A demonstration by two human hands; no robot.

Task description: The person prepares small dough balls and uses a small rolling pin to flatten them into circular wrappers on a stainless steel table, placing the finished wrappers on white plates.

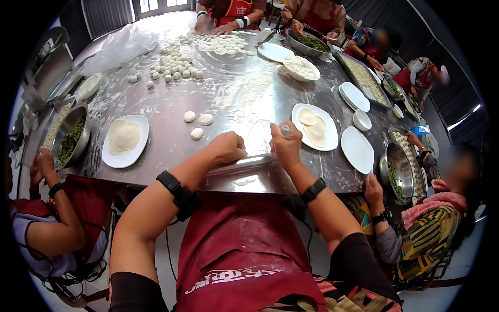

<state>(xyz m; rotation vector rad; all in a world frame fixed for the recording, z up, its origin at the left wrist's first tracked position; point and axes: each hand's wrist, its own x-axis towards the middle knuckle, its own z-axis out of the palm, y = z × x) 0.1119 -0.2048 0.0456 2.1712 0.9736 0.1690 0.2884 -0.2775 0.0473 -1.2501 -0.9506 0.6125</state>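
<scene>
My right hand (287,145) is closed in a fist around a rod with a clear, rounded end (285,129) that shows above the fingers. To its left, my left hand (228,148) is also closed, low over the table; what its fingers hold is hidden. Just below both hands lies a pale, translucent bar (241,165) near the table's front edge. Closer to that edge is a thin white patch (245,181), dough or flour, I cannot tell which. Beyond my hands sit three dough pieces (197,133). A white plate (300,110) with flat dough rounds (313,128) stands right of my right hand.
Left is a plate (112,159) of stacked dough rounds (123,136). Many dough balls (174,62) lie farther back. Around are a bowl of flour (301,67), bowls of green filling (70,140), white plates (357,151) and a filled tray (364,78). Other people work along the sides.
</scene>
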